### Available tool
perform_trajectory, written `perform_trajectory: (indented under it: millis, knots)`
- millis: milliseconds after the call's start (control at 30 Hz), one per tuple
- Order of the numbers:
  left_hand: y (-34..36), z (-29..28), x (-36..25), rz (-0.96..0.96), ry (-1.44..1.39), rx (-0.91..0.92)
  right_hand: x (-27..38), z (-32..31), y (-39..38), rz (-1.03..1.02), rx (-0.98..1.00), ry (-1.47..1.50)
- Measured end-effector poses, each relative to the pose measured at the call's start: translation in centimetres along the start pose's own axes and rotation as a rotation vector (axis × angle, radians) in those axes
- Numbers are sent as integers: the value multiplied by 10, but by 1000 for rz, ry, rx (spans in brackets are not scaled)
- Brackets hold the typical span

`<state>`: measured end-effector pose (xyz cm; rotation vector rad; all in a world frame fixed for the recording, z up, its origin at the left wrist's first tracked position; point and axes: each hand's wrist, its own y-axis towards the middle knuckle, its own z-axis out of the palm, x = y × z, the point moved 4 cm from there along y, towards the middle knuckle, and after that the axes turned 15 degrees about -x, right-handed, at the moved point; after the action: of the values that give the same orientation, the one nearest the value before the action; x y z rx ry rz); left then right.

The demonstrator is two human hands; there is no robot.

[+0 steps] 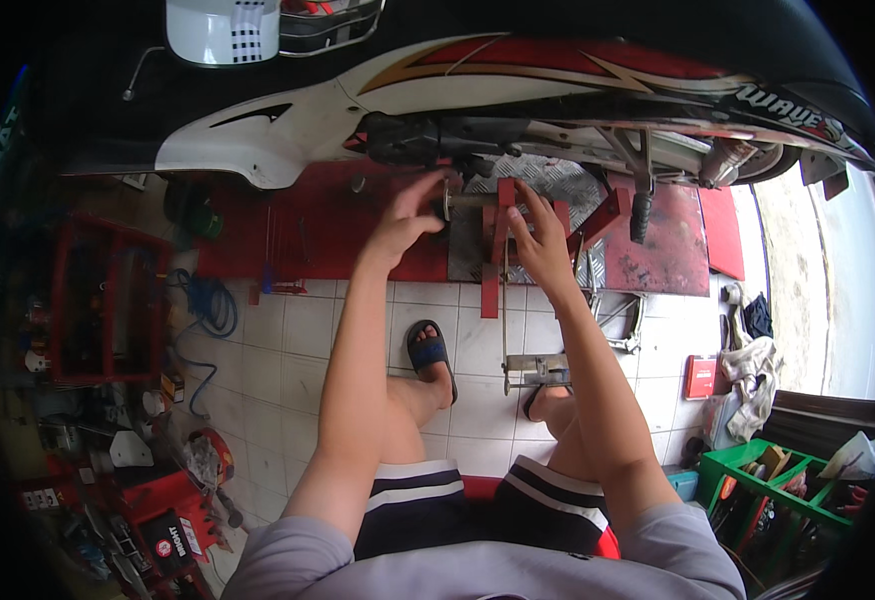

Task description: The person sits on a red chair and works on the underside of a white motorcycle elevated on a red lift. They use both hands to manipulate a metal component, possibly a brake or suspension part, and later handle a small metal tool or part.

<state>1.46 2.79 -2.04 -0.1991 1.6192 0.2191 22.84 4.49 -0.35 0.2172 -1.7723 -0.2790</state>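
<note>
My left hand (pixel 405 228) reaches to a round metal disc (pixel 448 200) on the end of a short shaft (pixel 473 201). Its thumb and fingers are curved about the disc's edge. On the shaft's other side, my right hand (pixel 541 243) rests against an upright red metal bracket (pixel 505 215), thumb on the near face and fingers reaching over the side. The bracket belongs to a red metal frame standing on the platform. Below it hangs a thin metal rod (pixel 505 330) with a cylindrical metal part (pixel 538 364) near its lower end.
A motorcycle (pixel 298 120) stands across the far side on a red platform (pixel 318 240). Left are a red rack (pixel 108 310), a coiled blue hose (pixel 208 305) and scattered tools. At right are a green divided tool tray (pixel 758 475), rags (pixel 753 375) and a red box (pixel 701 377).
</note>
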Motion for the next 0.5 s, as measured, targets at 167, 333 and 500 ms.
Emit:
perform_trajectory:
  millis: [167, 333, 500]
  knots:
    - [2, 7, -2, -291, -155, 106, -6, -9, 3, -87, -52, -24]
    - [13, 7, -6, 75, -75, -50, -6, -7, 4, -92, -56, -1]
    - [7, -2, 4, -462, -155, 84, -8, -7, 4, -101, -61, -28]
